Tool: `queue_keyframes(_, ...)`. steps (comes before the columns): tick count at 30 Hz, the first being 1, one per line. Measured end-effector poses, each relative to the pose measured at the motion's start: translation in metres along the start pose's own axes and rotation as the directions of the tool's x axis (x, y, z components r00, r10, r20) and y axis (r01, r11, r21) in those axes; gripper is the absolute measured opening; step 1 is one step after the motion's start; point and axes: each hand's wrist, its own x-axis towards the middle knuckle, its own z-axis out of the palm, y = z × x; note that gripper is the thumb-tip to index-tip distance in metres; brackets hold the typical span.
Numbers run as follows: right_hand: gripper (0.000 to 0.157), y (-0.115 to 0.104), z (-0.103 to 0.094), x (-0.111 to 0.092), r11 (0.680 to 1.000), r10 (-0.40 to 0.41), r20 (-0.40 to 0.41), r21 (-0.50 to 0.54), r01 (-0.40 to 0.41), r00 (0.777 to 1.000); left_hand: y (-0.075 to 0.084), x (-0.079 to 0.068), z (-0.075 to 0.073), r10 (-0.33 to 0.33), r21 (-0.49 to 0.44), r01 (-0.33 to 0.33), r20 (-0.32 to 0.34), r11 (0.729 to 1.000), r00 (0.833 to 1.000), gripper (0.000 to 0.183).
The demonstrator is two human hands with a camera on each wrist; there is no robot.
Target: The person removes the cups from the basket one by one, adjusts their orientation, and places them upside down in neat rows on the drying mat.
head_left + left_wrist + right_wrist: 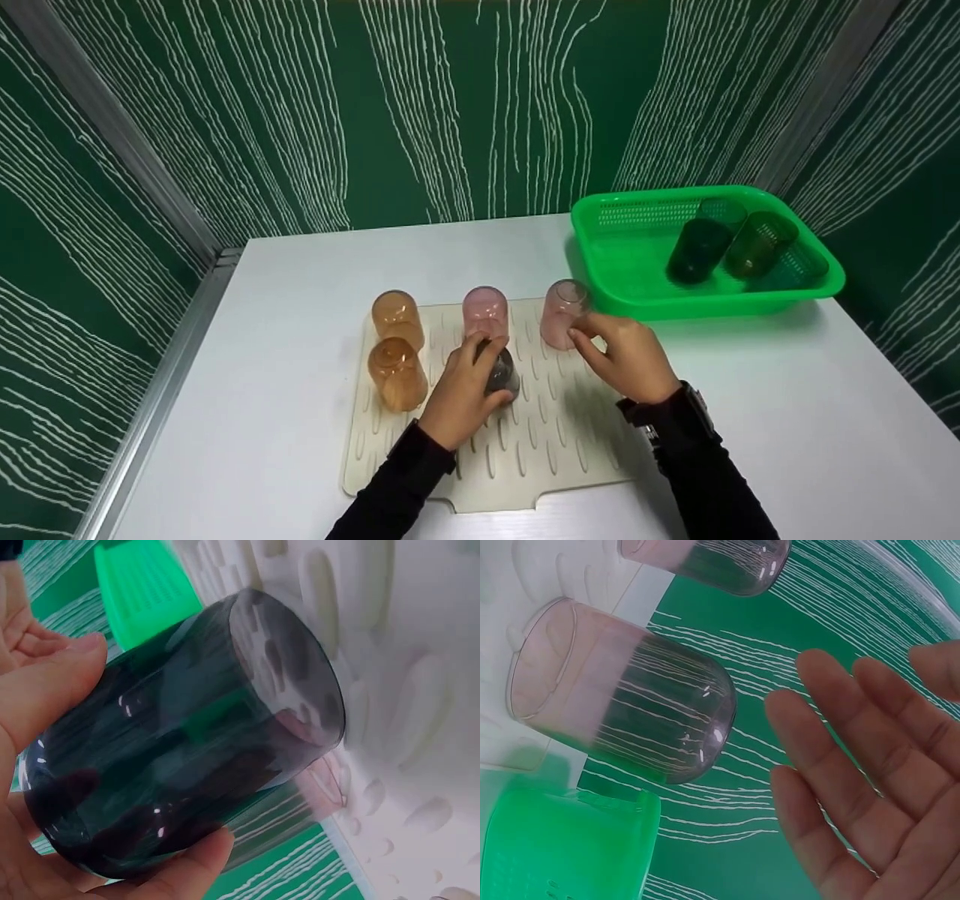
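Observation:
My left hand [461, 397] grips a dark grey glass [505, 373] over the ribbed cream drying mat [491, 495]. The left wrist view shows the glass upside down, its rim close against the mat and my fingers and thumb round its base end. My right hand [634, 361] is beside an upturned pale pink glass [561, 319] at the mat's far right corner. In the right wrist view that hand holds nothing, its fingers loosely extended and apart from the pink glass. Another pink glass [485, 307] stands upside down behind the dark one.
Two amber glasses [397, 379] stand upturned along the mat's left side. At the back right, a green plastic basket [720, 306] holds several glasses, including a dark one [697, 251] and an olive-looking one [761, 244]. Green patterned panels [517, 112] border the white table [285, 292].

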Motion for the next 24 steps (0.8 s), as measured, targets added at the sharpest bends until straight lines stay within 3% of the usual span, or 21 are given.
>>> queue_keyframes(4,0.009,0.000,0.000,0.000,1.000,0.012,0.012,0.003,-0.012,1.000,0.001,0.005,0.001,-0.020,-0.004,0.021,0.025,1.000,0.999,0.073)
queue_keyframes(11,0.010,0.000,0.001,-0.001,0.999,0.038,0.037,0.005,-0.039,0.999,0.002,0.011,0.005,0.016,0.030,-0.017,0.038,0.999,0.999,0.071)
queue_keyframes(16,0.008,0.000,0.002,0.000,0.999,0.034,0.045,0.006,-0.034,0.998,0.005,0.013,0.005,-0.001,0.070,-0.003,0.053,0.998,0.999,0.073)
queue_keyframes(24,0.008,-0.001,0.003,0.000,0.999,0.032,0.058,0.001,-0.032,0.998,0.005,0.010,0.005,0.016,0.122,-0.018,0.011,0.992,1.000,0.076)
